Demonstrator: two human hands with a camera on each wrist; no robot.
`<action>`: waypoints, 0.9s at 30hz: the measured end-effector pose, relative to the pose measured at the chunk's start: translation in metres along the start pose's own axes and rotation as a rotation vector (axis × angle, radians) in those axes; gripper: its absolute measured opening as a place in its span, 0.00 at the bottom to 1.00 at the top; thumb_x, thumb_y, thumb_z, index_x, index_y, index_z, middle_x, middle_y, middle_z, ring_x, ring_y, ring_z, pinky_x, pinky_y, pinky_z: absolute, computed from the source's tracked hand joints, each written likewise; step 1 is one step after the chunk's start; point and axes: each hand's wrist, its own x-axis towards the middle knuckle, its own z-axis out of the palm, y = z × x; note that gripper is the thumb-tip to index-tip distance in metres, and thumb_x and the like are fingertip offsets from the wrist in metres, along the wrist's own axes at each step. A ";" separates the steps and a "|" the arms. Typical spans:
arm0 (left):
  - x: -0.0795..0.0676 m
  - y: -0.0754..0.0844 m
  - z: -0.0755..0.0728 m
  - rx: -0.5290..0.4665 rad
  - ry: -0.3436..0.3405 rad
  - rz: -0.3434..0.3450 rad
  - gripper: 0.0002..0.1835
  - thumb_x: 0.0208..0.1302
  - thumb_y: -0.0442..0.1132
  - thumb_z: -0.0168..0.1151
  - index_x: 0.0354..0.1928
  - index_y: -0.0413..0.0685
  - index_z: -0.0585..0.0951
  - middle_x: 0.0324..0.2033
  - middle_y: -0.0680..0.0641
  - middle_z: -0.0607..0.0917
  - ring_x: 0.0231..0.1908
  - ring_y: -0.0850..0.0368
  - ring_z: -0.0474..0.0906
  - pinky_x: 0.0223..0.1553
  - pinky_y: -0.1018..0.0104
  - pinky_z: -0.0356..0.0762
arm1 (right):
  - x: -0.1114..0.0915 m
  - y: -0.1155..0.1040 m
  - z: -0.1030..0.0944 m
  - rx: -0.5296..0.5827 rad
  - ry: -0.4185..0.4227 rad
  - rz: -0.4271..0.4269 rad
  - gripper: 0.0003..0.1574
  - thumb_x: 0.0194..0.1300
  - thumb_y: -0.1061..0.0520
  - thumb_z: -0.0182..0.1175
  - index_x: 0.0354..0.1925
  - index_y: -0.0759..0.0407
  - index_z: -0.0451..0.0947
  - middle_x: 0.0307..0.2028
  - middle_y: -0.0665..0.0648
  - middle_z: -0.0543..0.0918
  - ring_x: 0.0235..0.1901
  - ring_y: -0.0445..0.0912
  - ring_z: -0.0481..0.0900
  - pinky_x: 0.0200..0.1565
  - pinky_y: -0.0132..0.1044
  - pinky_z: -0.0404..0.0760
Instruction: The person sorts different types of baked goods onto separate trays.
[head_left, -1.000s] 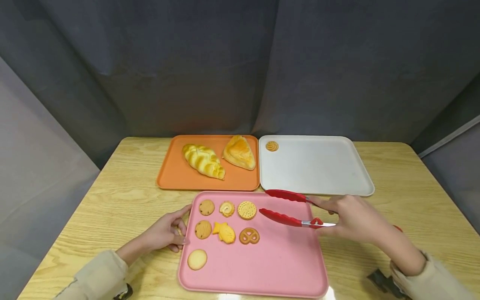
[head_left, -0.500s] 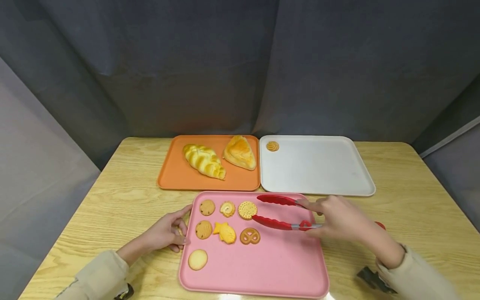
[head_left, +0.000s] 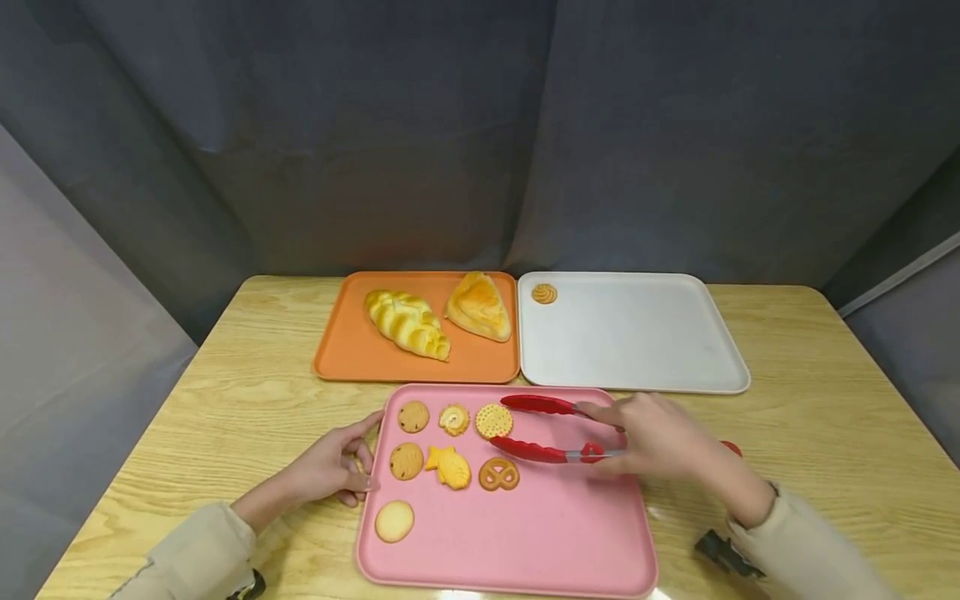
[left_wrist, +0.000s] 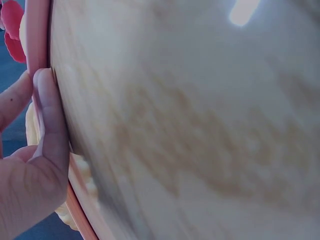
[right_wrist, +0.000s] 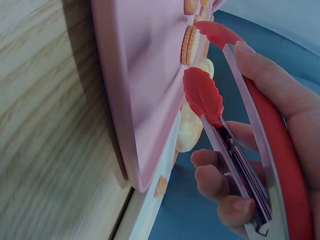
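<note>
My left hand point(head_left: 330, 462) holds the left rim of the pink tray point(head_left: 570, 542), its fingertips on the rim in the left wrist view. Over the tray's right part, my right hand point(head_left: 663, 437) grips red-tipped tongs point(head_left: 528, 450). The tongs' arms are spread, with nothing between the tips. Those tips reach the right side of a round dotted cracker point(head_left: 494, 422), one above and one below it in the head view. A pretzel cookie point(head_left: 499, 474) lies just nearer than the lower tip. In the right wrist view the cracker looks like a thick sandwich cookie point(right_wrist: 189, 45).
Left on the pink tray lie two chocolate chip cookies point(head_left: 407, 461), a ruffled cookie point(head_left: 453, 419), a fish-shaped cookie point(head_left: 451, 467) and a plain round cookie point(head_left: 394, 521). Behind stand an orange tray point(head_left: 352, 358) with two breads point(head_left: 408, 323) and a white tray point(head_left: 637, 333) with a swirl cookie point(head_left: 544, 293).
My right hand has moved left with the tongs, from the pink tray's right part to the dotted cracker. The left hand and the cookies have stayed in place.
</note>
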 end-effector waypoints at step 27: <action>0.002 -0.001 0.000 0.012 0.000 -0.004 0.50 0.51 0.25 0.63 0.71 0.41 0.44 0.28 0.41 0.74 0.19 0.56 0.76 0.17 0.63 0.78 | 0.003 -0.001 0.000 -0.017 0.042 -0.007 0.41 0.39 0.40 0.72 0.52 0.56 0.78 0.12 0.42 0.57 0.15 0.35 0.51 0.15 0.26 0.54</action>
